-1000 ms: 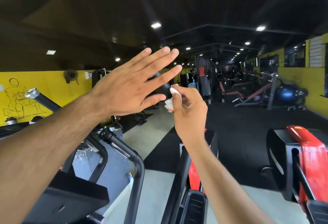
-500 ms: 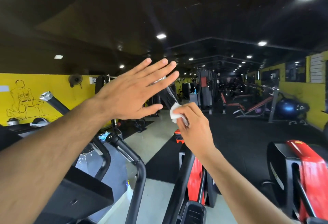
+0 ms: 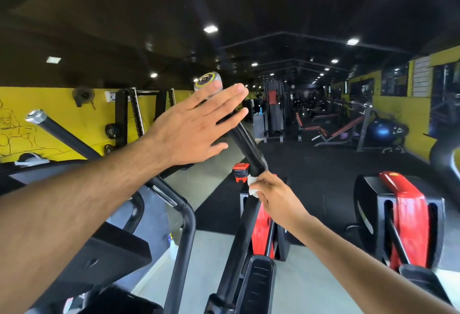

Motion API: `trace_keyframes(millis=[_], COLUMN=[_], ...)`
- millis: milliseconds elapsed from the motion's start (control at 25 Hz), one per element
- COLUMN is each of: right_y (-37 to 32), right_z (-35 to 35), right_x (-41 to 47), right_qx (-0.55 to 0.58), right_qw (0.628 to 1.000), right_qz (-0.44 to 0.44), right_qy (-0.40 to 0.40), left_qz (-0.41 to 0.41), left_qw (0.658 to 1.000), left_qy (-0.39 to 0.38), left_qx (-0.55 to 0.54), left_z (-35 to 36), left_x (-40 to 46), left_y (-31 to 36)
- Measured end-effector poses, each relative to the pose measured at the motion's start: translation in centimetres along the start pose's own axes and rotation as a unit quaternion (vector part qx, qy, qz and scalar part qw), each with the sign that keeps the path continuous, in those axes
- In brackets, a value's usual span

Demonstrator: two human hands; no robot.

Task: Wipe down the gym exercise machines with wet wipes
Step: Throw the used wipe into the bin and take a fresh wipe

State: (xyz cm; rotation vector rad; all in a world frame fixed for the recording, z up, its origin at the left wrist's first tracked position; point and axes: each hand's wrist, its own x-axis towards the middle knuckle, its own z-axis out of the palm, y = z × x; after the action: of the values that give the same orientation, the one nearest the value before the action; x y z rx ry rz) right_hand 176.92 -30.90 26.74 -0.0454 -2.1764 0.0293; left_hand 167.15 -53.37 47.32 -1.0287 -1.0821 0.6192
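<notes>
Wet wipe: white, bunched, pinched in the fingers of your right hand and pressed against the black handlebar of the elliptical machine, at the lower end of the grip section where the bar meets the red-and-black frame.

Right hand: fingers curled round the wipe and the bar together; only a small part of the wipe shows past the fingertips.

Left hand: raised in front of the upper part of the same handlebar, fingers straight and held close together, thumb tucked below, holding nothing. Whether the palm touches the bar cannot be told from this view. The bar's silver end cap, ringed in yellow, shows just above your fingertips.

Relative to the handlebar:
- To its left, a second black bar with a silver cap slants up before the yellow wall.
- Below it, the black foot pedal.
- To its right, another red-and-black machine housing stands on the dark floor.
- Beyond it, a blue exercise ball sits among benches.
</notes>
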Motion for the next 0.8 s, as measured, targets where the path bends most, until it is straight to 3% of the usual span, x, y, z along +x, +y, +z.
trace_keyframes(millis=[120,240,440,640,800], right_y=[0.3,1.4,2.9,0.1,-1.2], right_z=[-0.5,-2.6,-4.8,-2.0,-0.6], right_x=[-0.1,0.8,2.2,1.1,-2.1], right_qx=[-0.035,-0.053,0.049,0.187,0.223], right_qw=[0.995,0.995,0.989,0.962,0.942], right_qz=[-0.081,-0.078,0.059,0.177,0.251], right_qy=[-0.046,-0.020,0.127,0.090,0.027], left_qz=[0.008,-0.026,-0.038,-0.037,-0.045], left_qw=[1.000,1.000,0.999,0.999,0.999], left_qy=[-0.012,0.008,0.011,-0.018,-0.016], left_qx=[-0.015,-0.016,-0.008,-0.011,-0.021], left_z=[0.0,-0.4,-0.2,-0.6,-0.5], left_x=[0.0,0.3,0.6,0.6,0.3], left_y=[0.5,-0.4,-0.5,-0.3,0.1])
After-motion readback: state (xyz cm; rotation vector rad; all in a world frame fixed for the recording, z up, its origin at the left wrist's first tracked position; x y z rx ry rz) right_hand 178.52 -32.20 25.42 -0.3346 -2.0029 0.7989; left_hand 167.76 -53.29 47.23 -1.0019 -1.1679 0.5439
